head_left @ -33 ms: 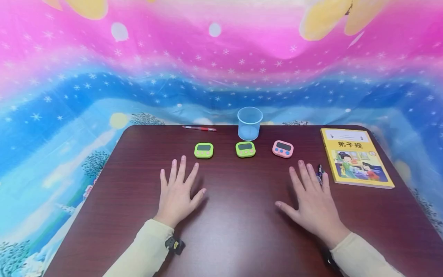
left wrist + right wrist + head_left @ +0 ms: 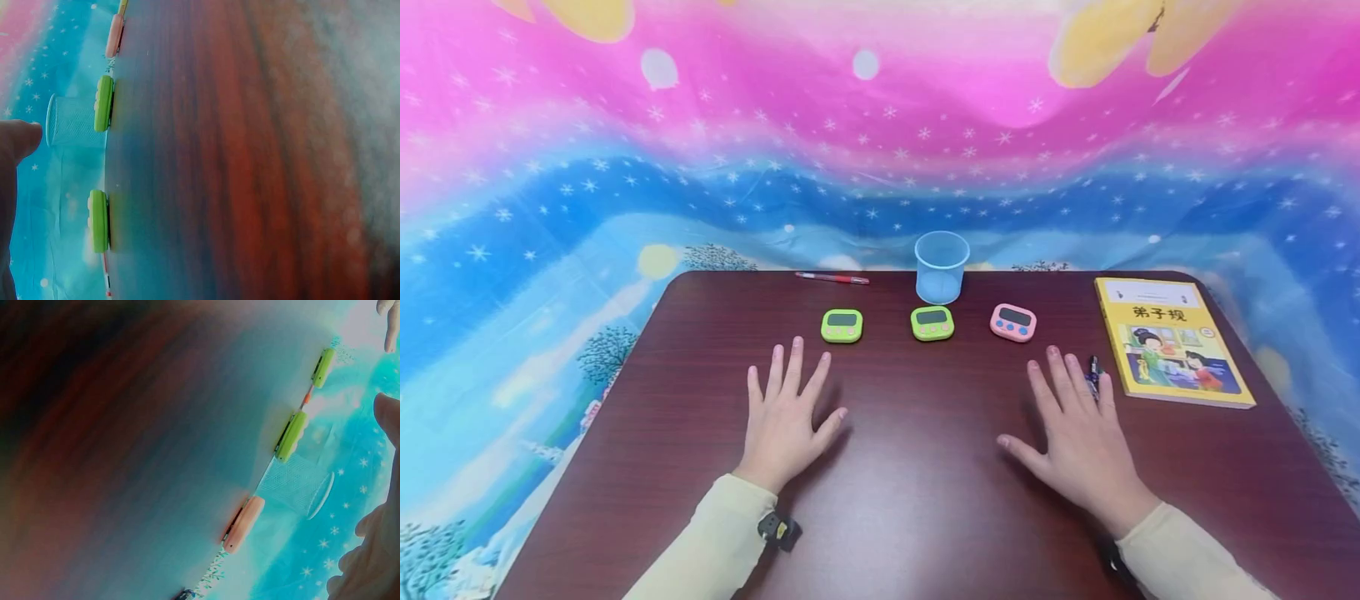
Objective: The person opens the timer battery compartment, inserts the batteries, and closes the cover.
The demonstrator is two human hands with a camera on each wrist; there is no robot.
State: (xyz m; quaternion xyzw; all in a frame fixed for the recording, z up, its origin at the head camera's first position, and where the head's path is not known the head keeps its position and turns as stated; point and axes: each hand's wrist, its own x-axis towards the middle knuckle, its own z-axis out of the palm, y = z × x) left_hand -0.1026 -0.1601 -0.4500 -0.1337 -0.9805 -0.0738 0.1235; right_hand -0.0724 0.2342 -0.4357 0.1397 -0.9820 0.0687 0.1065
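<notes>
Both hands lay flat on surface [image 2: 917, 492], fingers spread, gripping nothing: left hand [image 2: 786, 417] near side of blue cup [image 2: 942, 267], right hand [image 2: 1078, 442] likewise, touching black pen [image 2: 1093, 372].

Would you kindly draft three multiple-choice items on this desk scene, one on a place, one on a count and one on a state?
1. Where does the blue cup stand?
A. Behind the middle timer
B. On the book
C. Beside the left hand

2. How many green timers are there?
A. One
B. Two
C. Three

3. How do the hands lie?
A. Both grip timers
B. One holds a pen
C. Both flat, fingers spread

Answers:
1 A, it stands just beyond the second green timer.
2 B, that one plus the first green timer; the third timer is pink.
3 C, the left hand and right hand rest open on the table.
</notes>
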